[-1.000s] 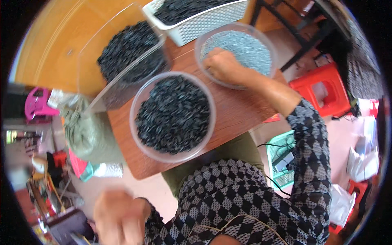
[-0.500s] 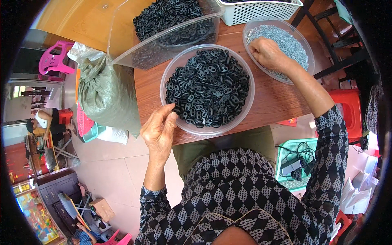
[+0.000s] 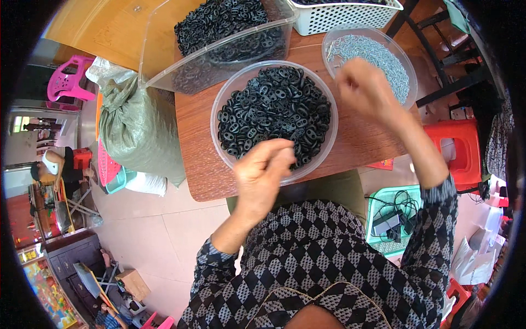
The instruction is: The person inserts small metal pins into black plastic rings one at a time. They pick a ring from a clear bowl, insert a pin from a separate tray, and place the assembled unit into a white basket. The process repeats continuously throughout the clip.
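Note:
A clear round tub (image 3: 219, 143) on the wooden table holds a heap of small black oval pieces with two holes (image 3: 263, 118). Over its near rim is my left hand (image 3: 257, 178), thumb and fingers pinched together; whatever lies between them is hidden. To the right, a second clear tub (image 3: 412, 90) contains many small silvery screw-like pins (image 3: 378, 60). My right hand (image 3: 364, 90), smeared by motion, hovers at the left edge of that tub with its fingers curled closed. I cannot make out what it holds.
Behind the round tub, a large clear bin (image 3: 219, 68) holds more black pieces, beside a white perforated basket (image 3: 345, 19). A tied green sack (image 3: 139, 129) stands left of the table (image 3: 205, 175). Right of me are a red stool (image 3: 460, 148) and a green basket with cables (image 3: 392, 249).
My left hand has moved right, from the tub's left rim to over its near edge. My right hand has lifted out of the pins and come back toward me.

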`<state>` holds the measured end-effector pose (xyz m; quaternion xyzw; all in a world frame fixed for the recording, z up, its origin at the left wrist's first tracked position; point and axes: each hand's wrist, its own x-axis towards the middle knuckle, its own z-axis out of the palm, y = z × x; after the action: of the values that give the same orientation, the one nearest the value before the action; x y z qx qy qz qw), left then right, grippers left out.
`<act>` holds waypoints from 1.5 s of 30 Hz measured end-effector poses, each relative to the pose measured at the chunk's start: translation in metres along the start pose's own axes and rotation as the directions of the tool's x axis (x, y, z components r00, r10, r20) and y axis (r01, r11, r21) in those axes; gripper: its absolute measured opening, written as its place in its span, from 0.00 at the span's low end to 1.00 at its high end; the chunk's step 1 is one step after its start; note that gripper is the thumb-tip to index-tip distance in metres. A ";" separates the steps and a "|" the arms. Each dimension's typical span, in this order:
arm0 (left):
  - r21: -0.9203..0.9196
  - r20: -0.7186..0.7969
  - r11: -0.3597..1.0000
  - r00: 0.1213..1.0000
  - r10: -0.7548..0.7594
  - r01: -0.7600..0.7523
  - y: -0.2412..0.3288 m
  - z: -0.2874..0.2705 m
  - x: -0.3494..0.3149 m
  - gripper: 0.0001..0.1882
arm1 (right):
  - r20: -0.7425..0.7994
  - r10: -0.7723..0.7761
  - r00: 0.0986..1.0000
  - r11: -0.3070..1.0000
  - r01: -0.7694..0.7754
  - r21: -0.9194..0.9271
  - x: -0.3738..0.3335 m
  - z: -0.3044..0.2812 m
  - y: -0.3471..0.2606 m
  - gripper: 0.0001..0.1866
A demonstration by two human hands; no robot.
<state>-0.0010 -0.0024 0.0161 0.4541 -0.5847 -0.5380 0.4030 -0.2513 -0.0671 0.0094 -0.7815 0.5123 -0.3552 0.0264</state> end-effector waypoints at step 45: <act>0.795 0.120 0.470 0.858 0.499 -0.384 -0.021 -0.025 0.030 0.13 | 0.019 0.048 0.999 0.924 -0.052 0.379 -0.061 0.000 -0.081 0.07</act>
<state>0.0171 -0.0385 -0.0031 0.4516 -0.8307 -0.0659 0.3189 -0.2013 0.0212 0.0097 -0.7500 0.4538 -0.4428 0.1884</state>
